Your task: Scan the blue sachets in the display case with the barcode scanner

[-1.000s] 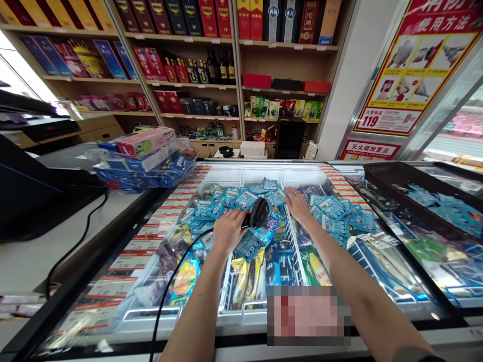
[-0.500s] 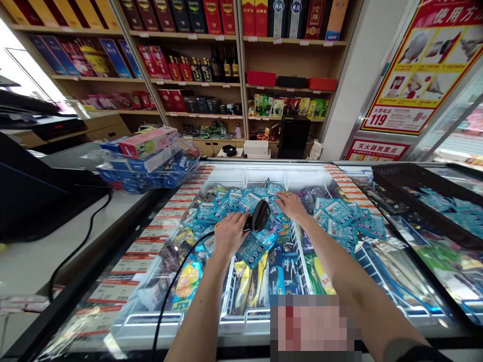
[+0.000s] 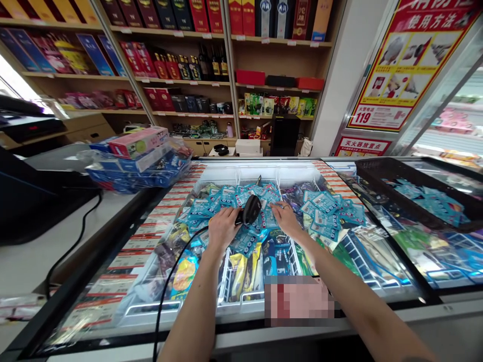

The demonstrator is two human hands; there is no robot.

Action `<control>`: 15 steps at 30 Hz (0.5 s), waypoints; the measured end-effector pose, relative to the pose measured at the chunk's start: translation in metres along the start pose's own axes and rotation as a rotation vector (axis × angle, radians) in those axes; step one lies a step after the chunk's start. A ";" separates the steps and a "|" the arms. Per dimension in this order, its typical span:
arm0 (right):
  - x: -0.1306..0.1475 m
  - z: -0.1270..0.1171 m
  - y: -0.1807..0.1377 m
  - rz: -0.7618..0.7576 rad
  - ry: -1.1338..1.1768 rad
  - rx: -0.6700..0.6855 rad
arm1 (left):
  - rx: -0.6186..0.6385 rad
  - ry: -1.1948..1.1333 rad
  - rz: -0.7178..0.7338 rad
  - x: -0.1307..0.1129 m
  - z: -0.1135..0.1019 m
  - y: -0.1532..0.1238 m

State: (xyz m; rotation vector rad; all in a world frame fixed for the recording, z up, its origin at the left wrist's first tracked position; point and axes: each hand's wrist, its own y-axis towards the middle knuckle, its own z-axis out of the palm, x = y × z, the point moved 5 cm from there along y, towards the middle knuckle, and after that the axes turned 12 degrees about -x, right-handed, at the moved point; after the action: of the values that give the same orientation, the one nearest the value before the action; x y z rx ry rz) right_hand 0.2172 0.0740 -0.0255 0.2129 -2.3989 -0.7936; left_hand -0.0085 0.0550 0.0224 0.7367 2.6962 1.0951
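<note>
My left hand (image 3: 222,227) is closed around the handle of a black handheld barcode scanner (image 3: 252,209), its head pointing right and its cable trailing down past my forearm. Just to the right, my right hand (image 3: 287,219) has its fingertips closed on the edge of a small blue packet (image 3: 268,217), close to the scanner's head. Many similar blue packets (image 3: 202,207) lie in a loose spread on the glass of a chest freezer around both hands. Another heap of blue packets (image 3: 326,211) lies to the right of my right hand.
Under the freezer glass, wire baskets hold wrapped ice creams (image 3: 245,269). A dark tray (image 3: 372,178) with more blue packets stands at right. Plastic-wrapped blue boxes (image 3: 139,168) sit at left, beside a counter (image 3: 22,261). Shelves (image 3: 177,33) of bottles and boxes line the back.
My right hand has drawn slightly nearer, its fingers now at a packet beside the scanner. My left hand keeps the scanner. The view has shifted a little.
</note>
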 end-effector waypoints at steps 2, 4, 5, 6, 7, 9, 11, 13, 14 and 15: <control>-0.009 -0.009 0.000 0.097 0.102 -0.049 | -0.006 -0.004 -0.011 0.001 -0.001 -0.002; -0.016 -0.018 -0.002 0.134 0.180 -0.068 | -0.019 0.000 -0.034 0.003 -0.004 -0.004; -0.018 -0.021 -0.003 0.130 0.200 -0.043 | -0.026 0.003 -0.044 0.004 -0.005 -0.004; -0.019 -0.024 -0.005 0.111 0.209 0.000 | -0.033 0.005 -0.051 0.004 -0.007 -0.005; -0.019 -0.025 -0.008 0.079 0.205 0.055 | -0.038 0.006 -0.054 0.003 -0.008 -0.005; -0.018 -0.026 -0.014 0.004 0.169 0.165 | -0.045 0.008 -0.056 0.001 -0.011 -0.003; -0.016 -0.025 -0.018 -0.050 0.123 0.229 | -0.048 0.013 -0.055 -0.003 -0.014 -0.001; -0.014 -0.026 -0.019 -0.053 0.101 0.222 | -0.045 0.019 -0.041 -0.009 -0.016 0.002; -0.013 -0.028 -0.018 -0.044 0.103 0.195 | -0.042 0.019 -0.030 -0.012 -0.017 0.004; -0.012 -0.031 -0.017 -0.031 0.111 0.156 | -0.039 0.017 -0.020 -0.015 -0.018 0.006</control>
State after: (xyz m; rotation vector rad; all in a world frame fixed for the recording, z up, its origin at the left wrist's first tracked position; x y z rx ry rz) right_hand 0.2442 0.0491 -0.0218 0.3482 -2.3584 -0.5925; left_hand 0.0009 0.0400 0.0387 0.6960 2.6821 1.1502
